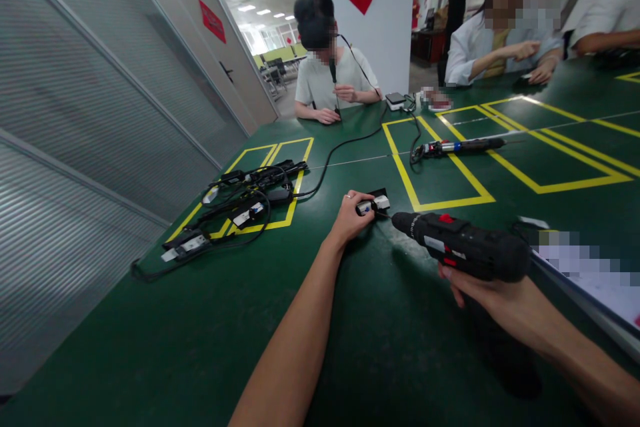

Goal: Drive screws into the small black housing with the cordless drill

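My right hand is wrapped round the grip of a black cordless drill with red switches. The drill points left, and its thin bit reaches a small black part with white labels lying on the green table. My left hand, with a ring on one finger, is closed on the left side of that part and presses it down. Its fingertips sit close to the bit. Whether the bit touches a screw is too small to tell.
Black cabled devices lie in a heap at left. A soldering-iron-like tool rests within yellow tape outlines. A black cable runs toward a small box. A white-edged tray stands at right. Co-workers sit across the table.
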`<control>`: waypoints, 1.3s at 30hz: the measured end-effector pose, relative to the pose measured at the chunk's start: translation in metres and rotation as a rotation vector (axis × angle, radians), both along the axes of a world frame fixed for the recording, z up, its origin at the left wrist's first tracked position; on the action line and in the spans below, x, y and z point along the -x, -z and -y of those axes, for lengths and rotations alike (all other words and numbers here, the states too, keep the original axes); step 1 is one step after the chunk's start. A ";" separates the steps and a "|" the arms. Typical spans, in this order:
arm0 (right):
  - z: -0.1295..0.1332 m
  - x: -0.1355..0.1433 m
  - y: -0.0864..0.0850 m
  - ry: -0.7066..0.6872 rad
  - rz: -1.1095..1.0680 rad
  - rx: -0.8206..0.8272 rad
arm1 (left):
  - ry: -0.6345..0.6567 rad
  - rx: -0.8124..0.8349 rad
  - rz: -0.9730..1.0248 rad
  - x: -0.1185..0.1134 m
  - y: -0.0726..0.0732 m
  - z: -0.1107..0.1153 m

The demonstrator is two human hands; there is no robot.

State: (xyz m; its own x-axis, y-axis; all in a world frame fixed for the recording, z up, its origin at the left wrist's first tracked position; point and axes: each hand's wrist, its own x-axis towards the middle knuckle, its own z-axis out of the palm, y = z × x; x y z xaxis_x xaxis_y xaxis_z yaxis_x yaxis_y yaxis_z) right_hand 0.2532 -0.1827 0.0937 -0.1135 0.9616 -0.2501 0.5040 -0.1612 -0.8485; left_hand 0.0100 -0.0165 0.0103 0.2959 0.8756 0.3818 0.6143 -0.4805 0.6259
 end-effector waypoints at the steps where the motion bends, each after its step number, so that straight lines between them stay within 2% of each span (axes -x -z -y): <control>1: 0.000 0.000 -0.001 -0.004 0.004 -0.002 | 0.000 0.001 -0.002 0.000 0.000 0.000; 6: 0.000 -0.001 -0.003 -0.011 -0.003 0.001 | 0.007 -0.007 0.001 0.000 0.001 -0.001; 13: -0.003 -0.003 0.009 -0.005 -0.031 -0.005 | 0.004 -0.005 -0.008 0.002 0.004 -0.003; 21: 0.001 -0.001 -0.003 0.002 0.005 0.001 | 0.004 -0.001 0.000 0.001 0.003 -0.003; 39: -0.001 -0.004 0.005 -0.009 0.046 0.015 | 0.000 -0.001 -0.005 0.001 0.003 -0.002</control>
State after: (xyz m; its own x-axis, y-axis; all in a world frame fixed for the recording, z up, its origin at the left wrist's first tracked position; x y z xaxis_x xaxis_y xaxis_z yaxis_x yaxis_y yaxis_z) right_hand 0.2572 -0.1813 0.0885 -0.1103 0.9566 -0.2698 0.5439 -0.1691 -0.8219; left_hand 0.0090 -0.0142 0.0072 0.2983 0.8752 0.3809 0.6173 -0.4813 0.6223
